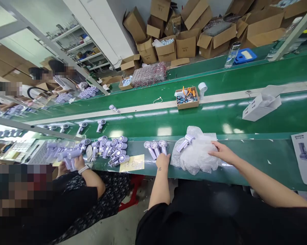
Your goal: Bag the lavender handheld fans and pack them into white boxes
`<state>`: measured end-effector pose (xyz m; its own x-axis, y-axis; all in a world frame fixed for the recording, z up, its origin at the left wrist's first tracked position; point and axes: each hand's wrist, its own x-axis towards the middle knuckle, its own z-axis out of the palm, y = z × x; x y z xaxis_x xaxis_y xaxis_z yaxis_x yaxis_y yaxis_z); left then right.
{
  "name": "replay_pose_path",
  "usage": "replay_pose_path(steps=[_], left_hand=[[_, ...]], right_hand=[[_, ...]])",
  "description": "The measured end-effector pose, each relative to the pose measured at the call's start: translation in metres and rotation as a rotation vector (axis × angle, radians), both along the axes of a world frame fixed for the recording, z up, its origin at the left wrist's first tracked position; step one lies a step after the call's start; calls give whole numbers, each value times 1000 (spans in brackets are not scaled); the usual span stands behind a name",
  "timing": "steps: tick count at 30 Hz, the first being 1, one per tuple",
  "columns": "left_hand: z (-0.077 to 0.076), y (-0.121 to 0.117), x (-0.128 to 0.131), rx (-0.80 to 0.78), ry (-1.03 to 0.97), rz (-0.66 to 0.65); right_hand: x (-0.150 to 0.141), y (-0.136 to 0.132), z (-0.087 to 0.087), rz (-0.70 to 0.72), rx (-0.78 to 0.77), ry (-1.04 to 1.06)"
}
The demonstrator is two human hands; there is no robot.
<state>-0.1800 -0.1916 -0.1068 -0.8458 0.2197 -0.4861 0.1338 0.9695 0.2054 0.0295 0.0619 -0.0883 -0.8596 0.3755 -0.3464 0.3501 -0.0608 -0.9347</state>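
The person is at a handling step, with one hand at the fans and the other at the bags. The left hand [163, 160] is at the lower ends of three fans [155, 147] that lie side by side on the green bench [245, 160], heads pointing away from the person. Its fingers are slightly bent and close to the handles, nearest the right-hand one; whether they grip a handle or only rest against it, I cannot tell.

The right hand [223, 153] is partly open at the right edge of a loose heap of thin white bags [201, 153], thumb and forefinger apart. It appears to touch the heap, but no bag is clearly pinched. Bubble wrap [177, 158] spreads out at the left of the heap, and a single fan [186, 143] lies tilted across the top there, with neither hand on it.

Judging from this layout, taking a single bag would call for a fine pinch, since the layers cling and overlap. Lifting one fan from the row would need a firm hold on its handle without knocking its neighbours.

Left of the row, a paper note [136, 163] lies beside a larger cluster of fans [114, 149]; beyond that, a co-worker's hand [79, 162] holds more.
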Motion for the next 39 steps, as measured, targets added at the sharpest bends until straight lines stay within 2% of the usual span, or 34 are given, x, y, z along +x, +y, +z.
replay_pose_path(steps=[3, 5, 7, 8, 9, 10, 11, 13, 14, 15, 16, 17, 18, 20, 22, 23, 25, 26, 28, 29, 31, 34, 36, 39], left_hand=[[8, 3, -7, 38, -23, 94], [18, 3, -7, 104, -44, 146], [27, 4, 3, 179, -88, 181], [30, 7, 13, 233, -126, 194], [33, 11, 26, 323, -188, 210], [34, 19, 41, 454, -275, 229], [35, 28, 59, 614, -387, 246], [34, 52, 96, 907, -672, 235], [34, 65, 112, 978, -811, 190], [33, 78, 124, 978, -913, 115], [32, 89, 131, 935, -954, 45], [31, 98, 132, 877, -911, 3], [30, 106, 127, 824, -777, -13], [28, 120, 106, 719, -331, -29], [25, 133, 81, 570, 67, -155], [23, 140, 70, 476, 166, -279], [20, 156, 58, 298, 196, -520], [19, 162, 56, 235, 173, -600], [23, 171, 60, 173, 138, -668], [27, 171, 64, 178, 148, -666], [40, 166, 76, 290, 252, -629], [61, 148, 104, 646, 422, -604], [70, 134, 128, 831, 342, -661], [71, 120, 159, 907, 62, -708]], right_hand=[[-4, 17, -9, 53, 357, -28], [-2, 28, -12, 29, 539, -4], [2, 33, -9, -102, 619, 43], [5, 31, -5, -195, 603, 64], [7, 27, 0, -274, 526, 80], [8, 20, 6, -313, 383, 87], [8, 11, 12, -296, 179, 85], [8, -7, 21, -150, -305, 70], [9, -14, 23, -89, -512, 64], [12, -18, 24, -75, -663, 66], [16, -19, 23, -121, -753, 79], [23, -16, 22, -214, -789, 94], [32, -10, 19, -321, -786, 104], [54, 8, 14, -468, -718, 99], [77, 25, 11, -508, -638, 53], [87, 31, 10, -508, -615, 24], [105, 35, 11, -495, -612, -20], [112, 33, 13, -485, -631, -23], [123, 25, 18, -470, -699, 24], [128, 19, 22, -466, -748, 62], [135, 7, 31, -456, -876, 144], [138, -11, 44, -385, -1050, 275], [131, -20, 51, -306, -1076, 360], [114, -27, 52, -238, -982, 352]])
